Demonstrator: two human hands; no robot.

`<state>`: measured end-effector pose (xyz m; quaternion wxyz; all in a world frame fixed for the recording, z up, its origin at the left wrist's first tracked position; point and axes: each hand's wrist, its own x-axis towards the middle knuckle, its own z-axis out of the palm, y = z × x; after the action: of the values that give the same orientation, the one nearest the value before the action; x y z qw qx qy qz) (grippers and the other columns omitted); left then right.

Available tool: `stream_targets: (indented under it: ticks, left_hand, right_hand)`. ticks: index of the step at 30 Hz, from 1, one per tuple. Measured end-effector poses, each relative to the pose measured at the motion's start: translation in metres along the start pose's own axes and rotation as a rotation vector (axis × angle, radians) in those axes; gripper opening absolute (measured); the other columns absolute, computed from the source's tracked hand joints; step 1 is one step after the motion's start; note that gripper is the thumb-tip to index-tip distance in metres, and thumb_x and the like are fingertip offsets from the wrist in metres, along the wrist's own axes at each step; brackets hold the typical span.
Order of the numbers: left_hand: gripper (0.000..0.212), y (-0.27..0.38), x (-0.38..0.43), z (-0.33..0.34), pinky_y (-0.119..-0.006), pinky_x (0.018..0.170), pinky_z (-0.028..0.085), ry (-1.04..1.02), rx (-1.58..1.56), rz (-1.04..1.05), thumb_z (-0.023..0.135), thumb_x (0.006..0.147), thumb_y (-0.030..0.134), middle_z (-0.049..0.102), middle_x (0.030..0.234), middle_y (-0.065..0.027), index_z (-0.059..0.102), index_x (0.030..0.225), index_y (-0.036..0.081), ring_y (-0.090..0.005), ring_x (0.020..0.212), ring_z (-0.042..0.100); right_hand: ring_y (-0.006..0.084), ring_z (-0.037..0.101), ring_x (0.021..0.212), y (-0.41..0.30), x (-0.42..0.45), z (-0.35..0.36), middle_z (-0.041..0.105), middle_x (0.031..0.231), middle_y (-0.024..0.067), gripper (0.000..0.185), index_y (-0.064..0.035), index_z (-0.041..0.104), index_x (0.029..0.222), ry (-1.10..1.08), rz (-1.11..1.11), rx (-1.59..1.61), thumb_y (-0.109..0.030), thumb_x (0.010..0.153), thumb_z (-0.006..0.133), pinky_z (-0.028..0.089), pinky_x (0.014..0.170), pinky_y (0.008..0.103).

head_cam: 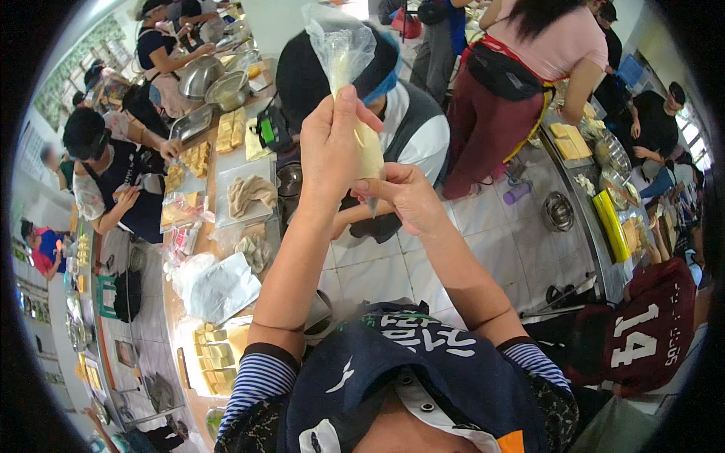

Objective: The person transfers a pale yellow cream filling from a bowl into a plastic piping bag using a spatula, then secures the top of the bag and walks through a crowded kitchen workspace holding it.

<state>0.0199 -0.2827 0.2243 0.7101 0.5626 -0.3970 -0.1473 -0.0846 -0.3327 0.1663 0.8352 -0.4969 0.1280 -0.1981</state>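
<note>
A clear plastic piping bag filled with pale yellow cream is held up in front of my chest, its tip pointing down. My left hand wraps the upper part, thumb over the gathered neck. Above that fist the loose plastic top flares out, with some cream smeared inside. Lower down, my right hand pinches the bag just over its pointed piping tip, which looks metallic. Both hands touch the bag at once. Behind it bends a person in a dark cap, partly hidden by my hands and the bag.
At left runs a worktable with cut yellow cake pieces, a beige cloth, a plastic bag, a digital scale and metal bowls. Several people work around. On the right-hand table lies a yellow roll; a metal bowl is nearby.
</note>
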Motion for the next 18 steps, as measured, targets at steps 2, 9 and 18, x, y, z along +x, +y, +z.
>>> stream_targets:
  ticks: [2, 9, 18]
  left_hand:
    - [0.042, 0.001, 0.002, 0.005, -0.022, 0.045, 0.036, 0.005, -0.081, -0.046, 0.038, 0.088, 0.033, 0.052, 0.054, -0.0030, 0.051, 0.062, 0.003, -0.0069, 0.048, 0.046]
    - [0.034, -0.006, 0.003, 0.012, -0.023, 0.050, 0.040, -0.091, -0.230, -0.079, 0.040, 0.088, 0.030, 0.054, 0.061, -0.0065, 0.046, 0.066, 0.006, -0.0123, 0.055, 0.052]
    - [0.038, -0.020, -0.032, 0.011, -0.021, 0.049, 0.038, -0.183, -0.323, -0.164, 0.038, 0.088, 0.035, 0.055, 0.061, -0.0055, 0.047, 0.066, 0.006, -0.0086, 0.053, 0.049]
  right_hand:
    - [0.0103, 0.054, 0.062, 0.001, -0.001, -0.009, 0.060, 0.072, 0.0056, 0.021, 0.0040, 0.061, 0.082, 0.031, -0.044, -0.108, -0.012, 0.070, 0.067, 0.043, 0.058, 0.0208]
    - [0.0111, 0.056, 0.063, -0.005, -0.011, -0.017, 0.061, 0.069, 0.0072, 0.014, 0.0026, 0.063, 0.078, 0.030, -0.082, -0.239, -0.009, 0.070, 0.065, 0.042, 0.061, 0.0219]
    - [0.0104, 0.056, 0.063, 0.020, -0.040, -0.020, 0.061, 0.071, 0.0081, 0.019, 0.0042, 0.062, 0.082, 0.050, 0.012, -0.441, -0.013, 0.076, 0.060, 0.044, 0.059, 0.0212]
